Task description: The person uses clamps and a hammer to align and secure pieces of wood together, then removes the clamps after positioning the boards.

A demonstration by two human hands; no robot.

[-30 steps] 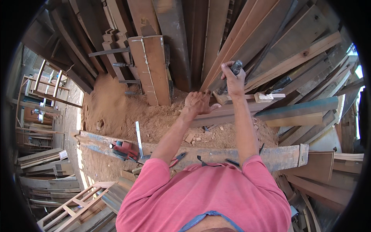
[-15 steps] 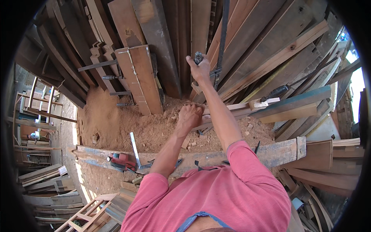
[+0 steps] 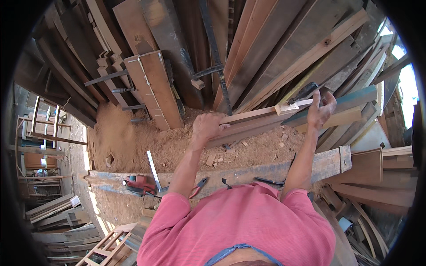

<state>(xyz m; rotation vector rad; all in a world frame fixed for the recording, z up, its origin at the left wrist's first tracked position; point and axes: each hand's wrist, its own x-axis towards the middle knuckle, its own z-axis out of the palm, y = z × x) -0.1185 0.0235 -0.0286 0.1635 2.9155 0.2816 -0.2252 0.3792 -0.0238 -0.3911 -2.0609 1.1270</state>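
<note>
My left hand [image 3: 207, 128] is closed round the left end of a long wooden strip [image 3: 253, 116], which lies along a wider plank [image 3: 262, 128]. At the strip's right end my right hand [image 3: 321, 111] has its fingers apart, next to the dark handle of a clamp [image 3: 306, 91]. A small pale wood block [image 3: 286, 108] sits under that handle. Further left, a long dark bar clamp [image 3: 216, 57] stands against the upright boards, with no hand on it and a wood block at its jaw.
An upright board [image 3: 153, 88] with bar clamps [image 3: 106, 78] stands at left. Sawdust [image 3: 124, 137] covers the middle. On the near scuffed beam [image 3: 239, 177] lie a red power tool [image 3: 140, 184], a metal square [image 3: 154, 170] and pliers [image 3: 198, 188]. Boards lean all along the far side.
My right hand has let go of the long bar clamp and moved right to the strip's far end. The clamp now leans against the boards. My left hand has shifted slightly left.
</note>
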